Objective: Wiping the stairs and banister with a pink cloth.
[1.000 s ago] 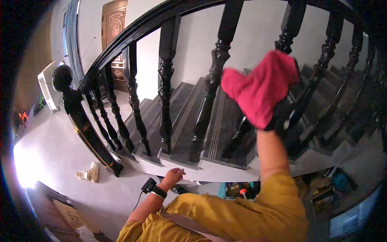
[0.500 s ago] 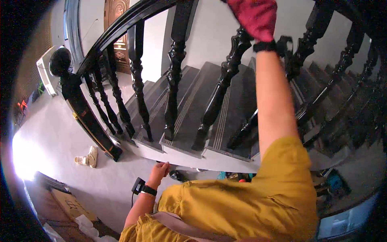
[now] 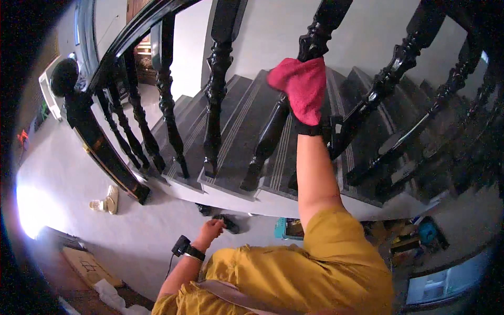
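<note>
Right grip (image 3: 305,100) under pink cloth (image 3: 299,79), at a black baluster (image 3: 271,131) — spread or clenched, can't tell! Left grip (image 3: 212,230) — curled inward.

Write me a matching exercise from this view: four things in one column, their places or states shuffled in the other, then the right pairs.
Things
1. red cloth
2. cream shoes
3. black ball
4. left hand

Places or states
A. on top of the dark post
B. bare, with a black band near its wrist
C. up against a black baluster
D. lying on the pale floor

Right pairs: 1-C, 2-D, 3-A, 4-B
</note>
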`<state>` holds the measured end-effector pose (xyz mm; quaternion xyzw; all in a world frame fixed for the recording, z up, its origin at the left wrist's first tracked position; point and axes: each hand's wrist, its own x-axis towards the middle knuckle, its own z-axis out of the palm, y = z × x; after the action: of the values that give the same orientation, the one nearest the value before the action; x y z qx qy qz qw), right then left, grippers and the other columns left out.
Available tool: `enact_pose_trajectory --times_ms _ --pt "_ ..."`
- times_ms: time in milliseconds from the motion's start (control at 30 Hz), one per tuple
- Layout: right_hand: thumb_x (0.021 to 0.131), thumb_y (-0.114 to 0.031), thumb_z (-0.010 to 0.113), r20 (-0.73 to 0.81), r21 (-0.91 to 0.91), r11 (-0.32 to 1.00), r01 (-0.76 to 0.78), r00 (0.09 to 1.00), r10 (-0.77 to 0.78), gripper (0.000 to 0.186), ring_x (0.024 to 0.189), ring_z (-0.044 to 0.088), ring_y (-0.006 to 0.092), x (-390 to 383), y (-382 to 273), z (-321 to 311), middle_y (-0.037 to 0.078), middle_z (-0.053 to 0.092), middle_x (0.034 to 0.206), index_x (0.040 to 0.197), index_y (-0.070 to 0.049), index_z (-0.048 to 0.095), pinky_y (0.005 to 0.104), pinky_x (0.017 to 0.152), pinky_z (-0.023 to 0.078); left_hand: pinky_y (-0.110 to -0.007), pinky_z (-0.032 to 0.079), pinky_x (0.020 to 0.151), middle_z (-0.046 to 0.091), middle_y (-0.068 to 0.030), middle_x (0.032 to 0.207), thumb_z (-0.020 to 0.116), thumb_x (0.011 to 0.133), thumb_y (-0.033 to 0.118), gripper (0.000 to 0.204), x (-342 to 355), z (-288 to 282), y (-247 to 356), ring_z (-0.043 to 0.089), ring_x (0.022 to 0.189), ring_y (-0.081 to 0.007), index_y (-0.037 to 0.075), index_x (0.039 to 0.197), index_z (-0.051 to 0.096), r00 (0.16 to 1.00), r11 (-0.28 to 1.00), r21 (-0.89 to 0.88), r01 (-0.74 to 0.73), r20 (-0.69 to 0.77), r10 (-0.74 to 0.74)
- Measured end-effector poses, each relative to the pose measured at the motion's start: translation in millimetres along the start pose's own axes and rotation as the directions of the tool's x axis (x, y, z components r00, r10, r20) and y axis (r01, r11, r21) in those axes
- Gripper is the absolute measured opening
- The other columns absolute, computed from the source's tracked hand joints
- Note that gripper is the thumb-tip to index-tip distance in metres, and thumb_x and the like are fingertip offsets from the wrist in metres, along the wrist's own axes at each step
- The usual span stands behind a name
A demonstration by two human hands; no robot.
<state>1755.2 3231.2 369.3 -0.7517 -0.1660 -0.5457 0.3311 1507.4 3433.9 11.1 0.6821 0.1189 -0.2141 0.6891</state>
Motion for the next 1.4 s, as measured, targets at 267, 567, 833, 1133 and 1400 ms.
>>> enact_pose_trajectory --times_ms 267,567,833,1133,1400 --pt "0.081 -0.016 0.047 0.549 0.794 0.364 -0.488 0.831 -0.084 0.013 0.05 0.046 0.0188 -26.1 -11.4 -19.6 0.004 0.049 0.06 0.074 -0.005 0.047 0.0271 0.046 0.035 -0.022 0.036 0.044 0.052 -0.0016 0.058 0.048 0.087 0.029 0.031 -6.2 -2.4 -2.9 0.045 0.049 -0.0085 0.003 0.075 0.059 0.995 0.995 -0.03 -0.096 0.015 0.096" --pt "0.074 -0.015 0.061 0.572 0.674 0.19 -0.714 0.668 0.476 0.017 0.043 0.05 0.0167 -137.7 -37.7 -7.8 0.003 0.05 0.051 0.064 -0.006 0.051 0.0277 0.04 0.035 -0.022 0.038 0.046 0.052 -0.0011 0.058 0.049 0.085 0.031 0.032 -11.9 0.5 -24.6 0.046 0.05 -0.0074 0.003 0.076 0.06 0.999 0.998 0.043 0.052 0.011 -0.053" --pt "0.077 -0.031 0.054 0.437 0.052 0.629 -0.776 0.584 0.684 0.023 0.054 0.055 0.0185 -285.2 14.3 15.7 0.006 0.055 0.062 0.068 -0.01 0.051 0.0318 0.05 0.039 -0.022 0.039 0.048 0.053 -0.0006 0.06 0.05 0.085 0.031 0.031 -12.6 0.5 -53.2 0.046 0.052 -0.0072 0.003 0.076 0.06 0.993 0.993 0.032 0.114 0.0 -0.114" --pt "0.074 -0.039 0.054 0.765 -0.137 0.571 -0.809 0.279 0.58 0.034 0.07 0.058 0.0203 -368.7 73.2 22.8 0.007 0.061 0.081 0.094 -0.012 0.052 0.0366 0.066 0.042 -0.022 0.04 0.049 0.053 -0.0006 0.06 0.05 0.084 0.031 0.031 -17.1 -4.7 -41.9 0.048 0.054 -0.0077 0.003 0.078 0.061 0.992 0.991 0.03 0.129 -0.005 -0.129" --pt "0.073 -0.028 0.059 0.975 0.187 -0.656 -0.732 0.056 0.216 0.041 0.069 0.059 0.0218 -131.6 -26.7 -15.1 0.013 0.062 0.077 0.109 -0.01 0.047 0.0379 0.063 0.045 -0.023 0.041 0.05 0.053 -0.0005 0.06 0.049 0.084 0.033 0.032 -9.9 0.8 -7.1 0.048 0.054 -0.0082 0.005 0.075 0.06 0.999 0.997 0.064 0.04 -0.034 -0.038"
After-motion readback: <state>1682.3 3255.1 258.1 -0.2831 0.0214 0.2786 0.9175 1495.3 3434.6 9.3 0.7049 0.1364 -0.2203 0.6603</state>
